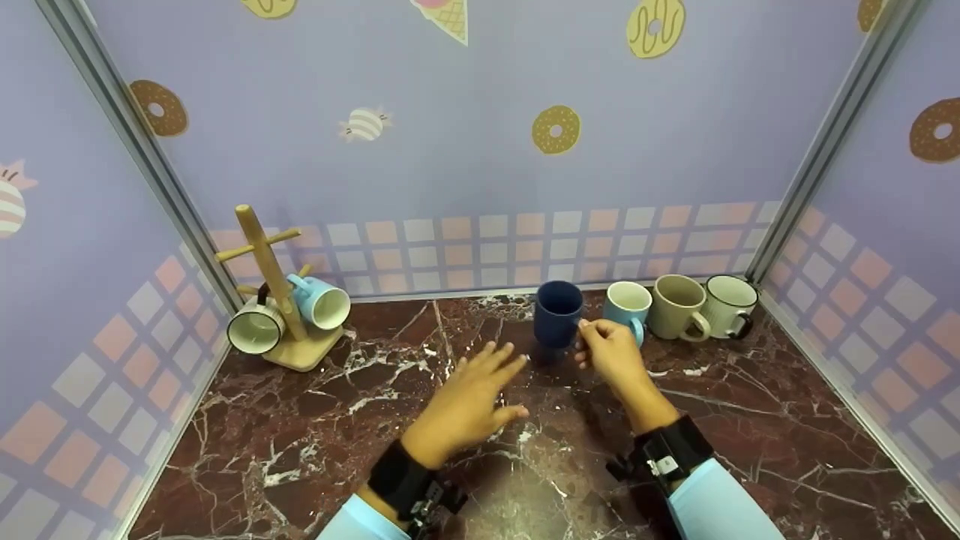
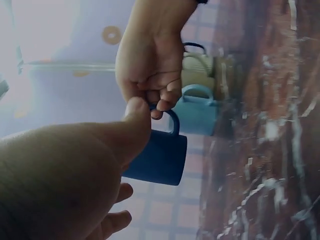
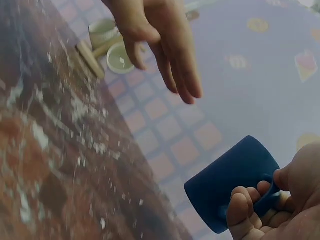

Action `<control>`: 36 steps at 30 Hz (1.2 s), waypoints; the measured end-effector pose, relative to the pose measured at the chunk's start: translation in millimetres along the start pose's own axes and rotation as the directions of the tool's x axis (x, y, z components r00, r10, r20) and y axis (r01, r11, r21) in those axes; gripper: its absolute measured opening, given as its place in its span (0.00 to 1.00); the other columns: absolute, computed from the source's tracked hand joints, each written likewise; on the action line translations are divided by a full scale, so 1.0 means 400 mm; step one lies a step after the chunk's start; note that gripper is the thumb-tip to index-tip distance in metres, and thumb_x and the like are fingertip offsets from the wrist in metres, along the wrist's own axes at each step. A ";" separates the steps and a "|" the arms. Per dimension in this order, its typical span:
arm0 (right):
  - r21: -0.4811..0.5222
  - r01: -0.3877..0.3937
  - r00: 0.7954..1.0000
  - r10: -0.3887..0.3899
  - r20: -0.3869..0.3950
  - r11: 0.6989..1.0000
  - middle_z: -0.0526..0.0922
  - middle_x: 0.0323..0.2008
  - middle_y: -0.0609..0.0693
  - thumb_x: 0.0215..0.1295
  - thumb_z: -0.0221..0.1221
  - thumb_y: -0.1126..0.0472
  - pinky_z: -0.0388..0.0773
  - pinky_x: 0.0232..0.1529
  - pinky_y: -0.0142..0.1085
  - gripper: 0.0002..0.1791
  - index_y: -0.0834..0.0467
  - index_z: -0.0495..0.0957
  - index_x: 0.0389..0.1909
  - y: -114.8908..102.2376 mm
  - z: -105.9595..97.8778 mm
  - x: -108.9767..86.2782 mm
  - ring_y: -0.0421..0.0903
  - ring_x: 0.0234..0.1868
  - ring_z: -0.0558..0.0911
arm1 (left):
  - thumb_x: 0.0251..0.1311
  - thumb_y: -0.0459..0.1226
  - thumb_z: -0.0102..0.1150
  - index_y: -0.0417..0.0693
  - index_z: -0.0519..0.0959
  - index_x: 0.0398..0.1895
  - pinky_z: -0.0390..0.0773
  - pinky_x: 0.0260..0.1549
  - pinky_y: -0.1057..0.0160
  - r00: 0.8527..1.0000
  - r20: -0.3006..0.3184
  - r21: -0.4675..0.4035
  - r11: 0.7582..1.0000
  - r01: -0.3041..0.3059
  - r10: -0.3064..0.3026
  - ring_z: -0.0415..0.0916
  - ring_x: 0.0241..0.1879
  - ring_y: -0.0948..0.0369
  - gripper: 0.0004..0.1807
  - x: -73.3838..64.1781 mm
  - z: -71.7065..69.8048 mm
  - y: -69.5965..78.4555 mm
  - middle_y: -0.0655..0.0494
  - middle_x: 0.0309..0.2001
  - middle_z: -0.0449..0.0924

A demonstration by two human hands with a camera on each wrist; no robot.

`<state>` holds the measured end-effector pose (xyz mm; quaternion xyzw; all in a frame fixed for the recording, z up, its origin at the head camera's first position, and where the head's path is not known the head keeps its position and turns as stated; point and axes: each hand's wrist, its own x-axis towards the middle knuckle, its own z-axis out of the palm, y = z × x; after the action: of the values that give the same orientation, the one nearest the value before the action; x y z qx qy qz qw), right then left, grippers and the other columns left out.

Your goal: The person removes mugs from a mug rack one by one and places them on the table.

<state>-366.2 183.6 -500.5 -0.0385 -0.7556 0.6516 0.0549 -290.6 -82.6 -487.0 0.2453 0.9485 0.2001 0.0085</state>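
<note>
A dark blue mug (image 1: 556, 319) is held upright by its handle in my right hand (image 1: 615, 358); in the right wrist view the fingers (image 3: 240, 205) curl through the handle. The mug appears lifted off the marble table. My left hand (image 1: 469, 401) hovers to the left of the mug with fingers spread, holding nothing. Just right of the blue mug stand a light blue mug (image 1: 625, 304), a beige mug (image 1: 675, 307) and a white mug with a black handle (image 1: 726, 306) in a row.
At the left stands a wooden mug tree (image 1: 274, 277), with a white mug (image 1: 253, 330) and another light blue mug (image 1: 328, 306) hung on its lower pegs. Its upper pegs are bare. Patterned walls enclose the dark red marble table (image 1: 360, 450) at the back and sides.
</note>
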 end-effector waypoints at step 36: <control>0.140 -0.069 0.997 0.072 -0.020 0.988 0.89 0.34 0.54 0.91 0.54 0.61 0.91 0.30 0.30 0.19 0.76 0.81 0.49 0.122 -0.018 0.070 0.41 0.26 0.91 | 0.72 0.67 0.66 0.72 0.62 0.91 0.47 0.92 0.36 0.992 0.117 0.083 0.994 -0.067 0.057 0.45 0.94 0.46 0.48 0.003 0.067 0.016 0.55 0.94 0.48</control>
<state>-393.5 201.5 -546.8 -0.0693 -0.7057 0.7037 0.0437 -285.4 -66.9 -509.1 0.2858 0.9462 0.1447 0.0458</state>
